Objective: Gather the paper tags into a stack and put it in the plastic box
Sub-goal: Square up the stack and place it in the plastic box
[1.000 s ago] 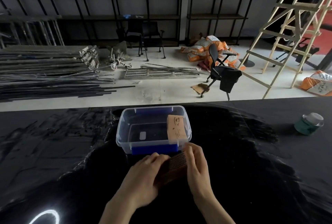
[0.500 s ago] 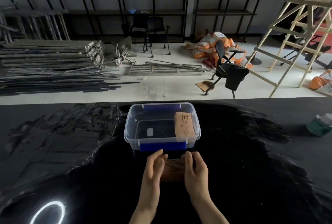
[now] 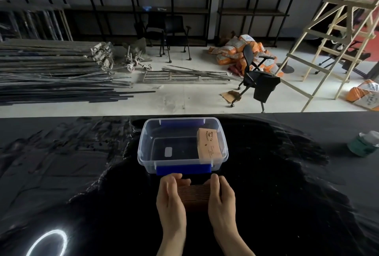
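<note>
A stack of brown paper tags (image 3: 194,197) stands on edge on the black table, just in front of the plastic box. My left hand (image 3: 171,198) presses its left side and my right hand (image 3: 221,198) presses its right side, so both hold it between them. The clear plastic box (image 3: 143,151) with blue latches sits open right behind the hands. Inside it, another pile of brown tags (image 3: 209,146) leans against the right wall.
A green and white tape roll (image 3: 364,144) lies at the table's right edge. A ring light reflects on the glossy table (image 3: 82,173) at lower left. Beyond the table's far edge are metal bars, chairs, sacks and a wooden ladder.
The stack was tilted between my hands; now both hands hold it squared and straight in front of the box. The view shifted slightly right.
</note>
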`<state>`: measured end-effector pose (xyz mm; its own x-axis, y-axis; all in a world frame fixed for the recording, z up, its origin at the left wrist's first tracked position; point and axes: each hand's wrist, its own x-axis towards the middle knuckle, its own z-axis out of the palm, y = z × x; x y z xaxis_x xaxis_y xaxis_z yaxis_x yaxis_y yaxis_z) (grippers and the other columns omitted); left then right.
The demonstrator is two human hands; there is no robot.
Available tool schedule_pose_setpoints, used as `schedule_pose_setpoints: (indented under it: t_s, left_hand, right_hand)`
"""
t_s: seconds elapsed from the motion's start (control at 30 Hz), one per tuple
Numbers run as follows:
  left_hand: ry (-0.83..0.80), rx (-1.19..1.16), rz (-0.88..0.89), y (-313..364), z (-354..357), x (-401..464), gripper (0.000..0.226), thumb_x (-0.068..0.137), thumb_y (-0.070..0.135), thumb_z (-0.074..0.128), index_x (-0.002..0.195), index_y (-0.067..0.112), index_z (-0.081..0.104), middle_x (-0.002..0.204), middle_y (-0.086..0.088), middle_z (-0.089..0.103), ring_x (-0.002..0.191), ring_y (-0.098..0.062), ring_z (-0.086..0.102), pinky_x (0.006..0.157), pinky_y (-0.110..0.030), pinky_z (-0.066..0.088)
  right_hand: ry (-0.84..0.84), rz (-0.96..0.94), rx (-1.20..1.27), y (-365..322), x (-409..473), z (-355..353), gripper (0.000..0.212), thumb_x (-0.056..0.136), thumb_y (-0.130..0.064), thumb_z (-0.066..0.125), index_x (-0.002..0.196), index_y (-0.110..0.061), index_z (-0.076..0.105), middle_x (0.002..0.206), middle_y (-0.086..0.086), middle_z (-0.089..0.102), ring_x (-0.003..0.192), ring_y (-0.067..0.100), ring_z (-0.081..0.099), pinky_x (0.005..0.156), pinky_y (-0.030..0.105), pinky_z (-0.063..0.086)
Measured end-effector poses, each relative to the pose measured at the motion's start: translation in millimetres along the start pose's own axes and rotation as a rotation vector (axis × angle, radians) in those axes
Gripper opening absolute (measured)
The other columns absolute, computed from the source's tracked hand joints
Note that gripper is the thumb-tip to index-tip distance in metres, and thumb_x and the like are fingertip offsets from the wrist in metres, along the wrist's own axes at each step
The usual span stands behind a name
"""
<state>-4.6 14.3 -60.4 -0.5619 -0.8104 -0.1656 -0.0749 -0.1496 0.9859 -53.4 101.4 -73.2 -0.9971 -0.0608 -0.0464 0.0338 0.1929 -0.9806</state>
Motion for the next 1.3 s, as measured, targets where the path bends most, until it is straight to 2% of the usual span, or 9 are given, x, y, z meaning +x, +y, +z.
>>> schedule_pose_setpoints:
  t_s: [0.2,0.37,0.5,0.6,0.67,0.77,0.97,1.13,1.3]
  left_hand:
    - [0.036,0.217,0.128,-12,-2,5,0.022,0.105,0.012,0.039,0.102,0.02,0.059,0.085,-0.004,0.074,0.08,-0.006,0.068,0.069,-0.024,0.048]
    - [0.018,0.243,0.131,-10,-1,6,0.026,0.105,0.011,0.038,0.096,0.025,0.058,0.086,-0.001,0.074,0.082,-0.012,0.069,0.074,-0.029,0.052]
    - [-0.194,0.513,0.342,-1,-27,10,0.016,0.101,0.038,0.043,0.107,0.038,0.057,0.098,0.018,0.068,0.096,-0.004,0.064,0.08,-0.022,0.049]
    - [-0.544,0.883,0.559,23,-43,18,0.044,0.087,0.061,0.052,0.128,0.048,0.045,0.122,0.031,0.054,0.117,0.01,0.048,0.102,-0.019,0.039]
    - [-0.775,1.081,0.6,40,-40,20,0.062,0.083,0.049,0.065,0.138,0.049,0.038,0.132,0.029,0.049,0.124,0.007,0.042,0.111,-0.02,0.033]
    - [-0.811,1.159,0.574,47,-30,22,0.067,0.083,0.024,0.071,0.138,0.047,0.04,0.135,0.022,0.054,0.125,-0.004,0.05,0.112,-0.026,0.039]
    - [-0.639,0.865,0.414,46,-35,25,0.051,0.082,0.031,0.079,0.124,0.043,0.054,0.119,0.022,0.067,0.111,0.002,0.063,0.102,-0.027,0.053]
    - [-0.428,0.186,0.053,54,-37,18,0.053,0.065,0.037,0.087,0.112,0.024,0.068,0.103,0.001,0.08,0.098,-0.013,0.076,0.081,-0.034,0.064]
    - [-0.407,0.008,-0.131,68,-37,16,0.041,0.071,0.024,0.085,0.109,0.017,0.071,0.097,-0.002,0.082,0.093,-0.017,0.078,0.081,-0.033,0.062]
  right_hand:
    - [-0.005,-0.042,-0.076,10,3,4,0.031,0.105,-0.022,0.05,0.077,-0.018,0.064,0.067,0.004,0.068,0.063,0.013,0.066,0.052,0.021,0.053]
    - [0.008,-0.037,-0.063,12,4,4,0.032,0.105,-0.021,0.05,0.075,-0.017,0.063,0.065,0.003,0.067,0.057,0.012,0.062,0.048,0.018,0.048]
    - [-0.002,-0.04,-0.045,10,2,5,0.033,0.105,-0.021,0.05,0.075,-0.017,0.062,0.063,0.004,0.066,0.054,0.011,0.061,0.047,0.02,0.048]
    - [-0.003,-0.011,-0.015,13,3,6,0.033,0.106,-0.02,0.052,0.075,-0.016,0.063,0.067,0.008,0.069,0.056,0.018,0.064,0.052,0.03,0.055]
    - [0.0,0.018,-0.001,13,3,6,0.032,0.106,-0.018,0.053,0.075,-0.014,0.063,0.071,0.007,0.07,0.059,0.024,0.065,0.053,0.031,0.055]
    - [-0.02,0.05,-0.001,8,4,4,0.031,0.105,-0.021,0.053,0.076,-0.014,0.064,0.072,0.006,0.071,0.063,0.025,0.068,0.055,0.032,0.057]
    - [-0.117,0.058,0.181,-20,-3,-17,0.014,0.095,-0.039,0.066,0.102,-0.027,0.068,0.093,-0.007,0.077,0.087,0.014,0.075,0.073,0.032,0.063]
    - [-0.416,0.058,0.29,-52,-4,-30,0.032,0.09,-0.023,0.075,0.12,-0.023,0.067,0.11,0.003,0.078,0.103,0.02,0.074,0.085,0.035,0.062]
    - [-0.454,0.009,0.275,-65,-1,-26,0.041,0.086,-0.02,0.079,0.125,-0.021,0.065,0.11,0.006,0.078,0.106,0.023,0.074,0.089,0.039,0.061]
